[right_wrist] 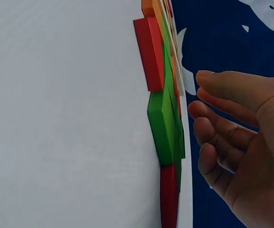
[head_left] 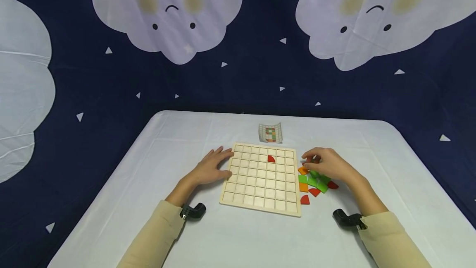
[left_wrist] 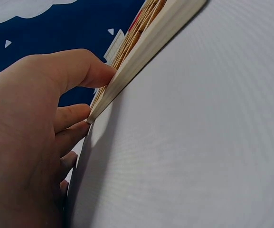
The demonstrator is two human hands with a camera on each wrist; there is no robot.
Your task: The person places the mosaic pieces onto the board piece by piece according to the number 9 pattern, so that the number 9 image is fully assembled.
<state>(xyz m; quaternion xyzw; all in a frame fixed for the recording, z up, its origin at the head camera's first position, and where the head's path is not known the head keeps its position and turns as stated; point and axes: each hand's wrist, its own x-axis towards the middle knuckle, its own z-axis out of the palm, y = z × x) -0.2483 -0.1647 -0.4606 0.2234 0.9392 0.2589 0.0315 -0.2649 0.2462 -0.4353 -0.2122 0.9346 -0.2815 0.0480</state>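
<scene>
In the head view a pale wooden grid board (head_left: 256,173) lies on the white table. One red quarter-circle tile (head_left: 271,159) sits in a cell of an upper row. My left hand (head_left: 210,168) touches the board's left edge with fingers spread; the left wrist view has the thumb and fingertips against the wooden rim (left_wrist: 141,52). Over the upper part of a loose tile pile right of the board hovers my right hand (head_left: 329,163), its fingers bent. The right wrist view shows no tile between its fingers. Green tiles (right_wrist: 163,128) and red tiles (right_wrist: 148,54) lie beside that hand.
Behind the board lies a small pattern card (head_left: 270,133) with a coloured grid. Orange tiles (head_left: 303,187) and a red tile (head_left: 305,199) lie along the board's right side. A dark blue cloth with clouds (head_left: 167,11) hangs behind the table.
</scene>
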